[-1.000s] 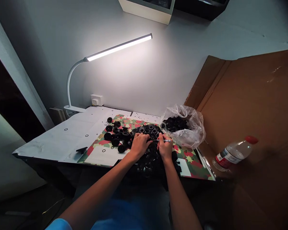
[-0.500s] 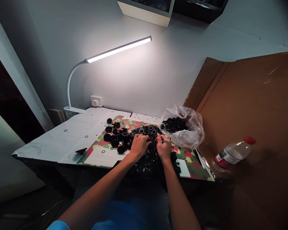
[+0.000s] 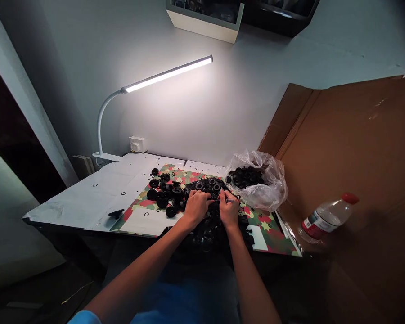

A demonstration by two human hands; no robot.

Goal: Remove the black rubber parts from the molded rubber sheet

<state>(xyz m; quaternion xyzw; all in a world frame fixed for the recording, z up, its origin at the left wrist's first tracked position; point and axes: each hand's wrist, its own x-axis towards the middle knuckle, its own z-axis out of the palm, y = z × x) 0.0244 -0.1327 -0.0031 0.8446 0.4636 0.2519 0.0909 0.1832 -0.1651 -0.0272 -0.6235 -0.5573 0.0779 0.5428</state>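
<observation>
My right hand (image 3: 228,210) is closed round a thin, dark pen-like tool (image 3: 230,200) that points left. Opposite it, my left hand (image 3: 197,206) is pinched at the tool's tip. Whatever small part lies between its fingers is too dark to make out. Beneath both hands spreads a heap of black plastic parts (image 3: 205,234), reaching over the table's front edge. Black ring-shaped pieces (image 3: 214,185) lie just beyond my fingers. To the left, several round black knob-like parts (image 3: 162,202) are scattered on a camouflage-patterned mat (image 3: 140,227).
An open clear plastic bag (image 3: 273,191) of small black parts stands at the back right. A red-capped bottle (image 3: 327,220) is beside the cardboard (image 3: 354,148). A lit lamp (image 3: 168,74) arches over the white tabletop (image 3: 70,202), where a black clip-like piece (image 3: 116,213) lies.
The view has shifted slightly. The tool in my right hand now shows less of its length and its back end sits nearer the fingers. Both hands remain close together over the heap.
</observation>
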